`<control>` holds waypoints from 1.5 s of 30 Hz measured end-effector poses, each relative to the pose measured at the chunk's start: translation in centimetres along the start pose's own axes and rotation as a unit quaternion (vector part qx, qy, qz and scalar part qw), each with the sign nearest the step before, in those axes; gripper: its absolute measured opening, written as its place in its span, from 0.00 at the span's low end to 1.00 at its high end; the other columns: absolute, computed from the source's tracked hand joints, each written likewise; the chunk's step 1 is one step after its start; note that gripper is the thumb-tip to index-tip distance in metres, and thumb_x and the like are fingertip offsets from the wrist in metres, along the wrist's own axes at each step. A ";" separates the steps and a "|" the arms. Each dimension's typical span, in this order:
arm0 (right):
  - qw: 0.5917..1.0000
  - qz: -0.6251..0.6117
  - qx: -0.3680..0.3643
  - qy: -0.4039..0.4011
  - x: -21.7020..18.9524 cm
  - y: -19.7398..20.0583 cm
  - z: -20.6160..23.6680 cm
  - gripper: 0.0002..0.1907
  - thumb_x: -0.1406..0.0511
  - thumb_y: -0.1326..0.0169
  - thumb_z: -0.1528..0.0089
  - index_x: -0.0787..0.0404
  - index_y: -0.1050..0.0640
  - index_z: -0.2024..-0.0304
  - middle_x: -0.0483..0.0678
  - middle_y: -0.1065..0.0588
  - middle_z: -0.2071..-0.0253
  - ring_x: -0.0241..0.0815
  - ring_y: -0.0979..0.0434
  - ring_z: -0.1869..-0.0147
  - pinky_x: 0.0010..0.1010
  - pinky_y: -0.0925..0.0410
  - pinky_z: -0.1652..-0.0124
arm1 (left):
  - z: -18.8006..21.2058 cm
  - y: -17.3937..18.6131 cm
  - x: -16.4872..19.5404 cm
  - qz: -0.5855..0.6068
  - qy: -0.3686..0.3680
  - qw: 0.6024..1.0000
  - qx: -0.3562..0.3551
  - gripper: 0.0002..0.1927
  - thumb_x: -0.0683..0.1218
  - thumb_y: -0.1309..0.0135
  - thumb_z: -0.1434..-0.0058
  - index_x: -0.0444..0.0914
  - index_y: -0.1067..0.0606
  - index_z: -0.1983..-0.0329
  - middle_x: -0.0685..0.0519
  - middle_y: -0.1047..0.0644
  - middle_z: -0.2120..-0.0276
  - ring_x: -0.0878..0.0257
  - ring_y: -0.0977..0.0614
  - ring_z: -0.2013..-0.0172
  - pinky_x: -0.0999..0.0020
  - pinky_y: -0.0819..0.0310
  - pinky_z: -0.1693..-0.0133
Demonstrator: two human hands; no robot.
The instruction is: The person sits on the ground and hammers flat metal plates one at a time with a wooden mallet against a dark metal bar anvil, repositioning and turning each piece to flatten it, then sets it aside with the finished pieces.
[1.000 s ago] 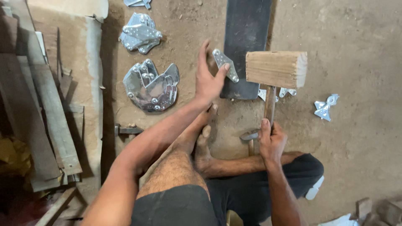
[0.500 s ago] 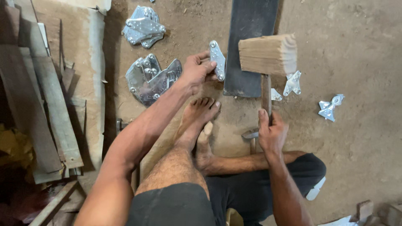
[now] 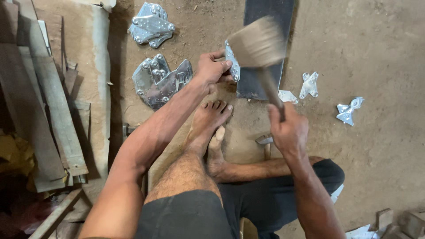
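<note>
The right hand [image 3: 288,129] grips the blurred wooden mallet [image 3: 256,44] while the left hand [image 3: 211,68] pinches the metal plate [image 3: 232,67], risking struck fingers.

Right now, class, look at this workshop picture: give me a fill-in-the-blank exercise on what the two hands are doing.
1. The right hand grips the handle of a wooden ____.
2. The left hand holds a shiny metal piece at the edge of the dark ____ lying on the ground.
3. A pile of riveted metal pieces lies to the ____ of the left hand.
4. The mallet head looks blurred because it is in ____.

Missing words: mallet; slab; left; motion
</note>
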State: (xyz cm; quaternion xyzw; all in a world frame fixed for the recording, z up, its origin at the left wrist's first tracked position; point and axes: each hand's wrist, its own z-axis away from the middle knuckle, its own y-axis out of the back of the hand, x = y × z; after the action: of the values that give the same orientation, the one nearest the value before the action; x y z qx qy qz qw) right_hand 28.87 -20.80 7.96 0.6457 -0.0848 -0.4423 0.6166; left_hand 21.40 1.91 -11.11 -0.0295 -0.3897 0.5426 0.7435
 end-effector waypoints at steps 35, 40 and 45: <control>0.992 0.036 0.061 0.108 3.3 -2.2 2.3 0.14 0.60 0.43 0.31 0.59 0.26 0.68 0.54 0.29 0.79 0.54 0.28 0.77 0.44 0.36 0.73 | -0.3 0.1 0.2 -0.021 -0.002 1.000 -0.009 0.17 0.35 0.46 0.36 0.37 0.21 0.44 0.50 0.17 0.67 0.64 0.15 0.73 0.70 0.16 0.73; 0.992 -0.007 0.108 0.070 2.9 -2.0 2.5 0.15 0.58 0.45 0.27 0.63 0.27 0.61 0.53 0.29 0.77 0.54 0.25 0.74 0.42 0.34 0.71 | -0.4 0.0 0.4 -0.007 -0.007 1.000 -0.007 0.18 0.35 0.45 0.37 0.37 0.20 0.45 0.50 0.17 0.68 0.64 0.16 0.74 0.69 0.17 0.72; 0.998 0.032 0.053 0.016 3.8 -3.0 1.7 0.16 0.55 0.44 0.31 0.63 0.25 0.60 0.58 0.29 0.78 0.60 0.26 0.76 0.46 0.34 0.72 | -0.6 0.0 0.7 -0.017 -0.006 1.000 -0.007 0.18 0.35 0.46 0.37 0.37 0.21 0.44 0.51 0.18 0.68 0.64 0.17 0.73 0.65 0.14 0.71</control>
State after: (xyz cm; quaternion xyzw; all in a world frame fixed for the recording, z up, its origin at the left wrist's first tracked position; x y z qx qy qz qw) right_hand 28.68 -23.90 3.86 0.6812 -0.1185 -0.4071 0.5967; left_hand 21.87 2.68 -11.18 -0.0248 -0.3985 0.5274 0.7499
